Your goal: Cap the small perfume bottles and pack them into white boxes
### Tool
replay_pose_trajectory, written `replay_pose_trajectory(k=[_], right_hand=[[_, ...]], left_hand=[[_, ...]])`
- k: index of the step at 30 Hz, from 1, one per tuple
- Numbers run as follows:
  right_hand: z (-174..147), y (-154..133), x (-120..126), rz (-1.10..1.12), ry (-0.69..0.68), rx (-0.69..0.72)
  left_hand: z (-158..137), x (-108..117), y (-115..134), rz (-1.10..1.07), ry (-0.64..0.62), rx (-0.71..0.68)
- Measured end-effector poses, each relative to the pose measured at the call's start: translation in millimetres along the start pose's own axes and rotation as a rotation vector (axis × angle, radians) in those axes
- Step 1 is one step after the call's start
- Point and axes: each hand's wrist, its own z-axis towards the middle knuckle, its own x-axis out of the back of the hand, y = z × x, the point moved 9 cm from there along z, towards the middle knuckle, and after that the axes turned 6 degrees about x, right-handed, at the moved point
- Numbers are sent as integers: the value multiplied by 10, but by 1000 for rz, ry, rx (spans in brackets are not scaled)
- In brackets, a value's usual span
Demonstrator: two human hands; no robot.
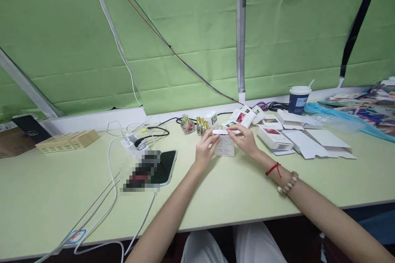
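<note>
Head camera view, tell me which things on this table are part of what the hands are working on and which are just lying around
In hand:
small white box, held by left hand and right hand
small perfume bottles
flat carton blanks
printed boxes

Lying about:
paper cup
phone
power strip
white cables
tan boxes

one paper cup [298,99], one phone [166,167], two hands, three small bottles [197,125]
</note>
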Motion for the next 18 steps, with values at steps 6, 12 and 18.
replay_pose_trajectory(k=[6, 12, 18], right_hand=[[-3, -32, -6, -3, -12, 27], [-1, -61, -10, 8, -26, 68], [-17, -117, -72, -26, -68, 117]], left_hand=[[-17, 33, 20, -71, 32, 13], [3, 26, 74, -61, -11, 64], [12, -117, 91, 22, -125, 51]])
